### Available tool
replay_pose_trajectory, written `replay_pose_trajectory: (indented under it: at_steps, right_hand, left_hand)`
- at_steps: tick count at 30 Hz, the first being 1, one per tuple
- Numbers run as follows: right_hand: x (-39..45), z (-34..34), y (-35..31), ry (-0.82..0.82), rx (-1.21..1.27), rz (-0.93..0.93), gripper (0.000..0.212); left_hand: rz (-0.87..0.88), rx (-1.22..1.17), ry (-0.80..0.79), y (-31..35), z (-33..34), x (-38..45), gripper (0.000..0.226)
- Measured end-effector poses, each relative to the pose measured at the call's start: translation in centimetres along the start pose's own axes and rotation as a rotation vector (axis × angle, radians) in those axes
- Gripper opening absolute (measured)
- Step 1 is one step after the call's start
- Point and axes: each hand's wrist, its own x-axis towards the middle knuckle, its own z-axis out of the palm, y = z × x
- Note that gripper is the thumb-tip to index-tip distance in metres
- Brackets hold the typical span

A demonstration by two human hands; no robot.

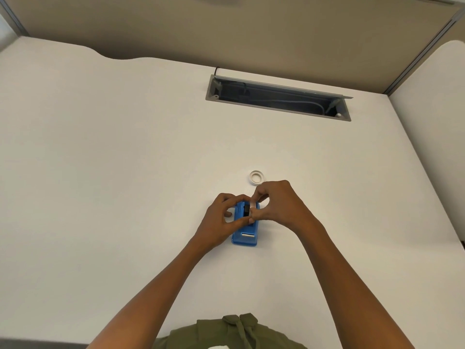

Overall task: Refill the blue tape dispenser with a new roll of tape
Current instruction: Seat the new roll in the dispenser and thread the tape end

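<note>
2 hands [247, 210] pinching roll at blue plastic tape dispenser [245, 229], frame centre; seating unfinished; white ring [256, 177] lies just above.

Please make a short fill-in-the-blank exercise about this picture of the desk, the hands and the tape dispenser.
1. The tape dispenser on the desk is ____ in colour.
2. The white ring lies on the desk just ____ the right hand.
3. The left hand and the right hand both work at the dispenser's ____ end.

Missing words: blue; beyond; far
</note>
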Motion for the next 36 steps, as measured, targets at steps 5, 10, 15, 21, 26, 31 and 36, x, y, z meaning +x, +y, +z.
replay_pose_trajectory:
  at_steps: [5,10,15,21,26,31,36]
  right_hand:
    - [0.4,0.1,0.8,0.025,0.090,-0.006,0.015]
    - [0.9,0.3,1.4,0.046,0.177,0.004,0.009]
    - [1.4,0.4,2.0,0.041,0.221,-0.013,0.003]
    - [1.7,0.7,2.8,0.092,0.264,-0.025,0.004]
    - [0.7,2.3,3.7,0.206,0.552,0.029,0.012]
    - [-1.0,3.6,4.8,0.177,0.632,-0.058,0.014]
    - [-1.1,4.6,5.0,0.266,0.648,-0.104,0.008]
  left_hand:
    - [-0.002,0.009,0.004,0.1,0.0,0.0,0.044]
    - [-0.016,0.012,-0.004,0.1,0.0,0.0,0.043]
    - [-0.025,-0.009,0.007,0.2,0.0,-0.1,0.044]
    - [-0.042,-0.001,0.005,0.2,0.1,0.0,0.047]
    - [-0.029,-0.016,0.006,0.2,0.0,-0.2,0.044]
    - [-0.001,-0.013,0.017,0.2,0.0,-0.2,0.042]
    - [0.006,-0.005,0.016,0.0,0.1,-0.4,0.042]
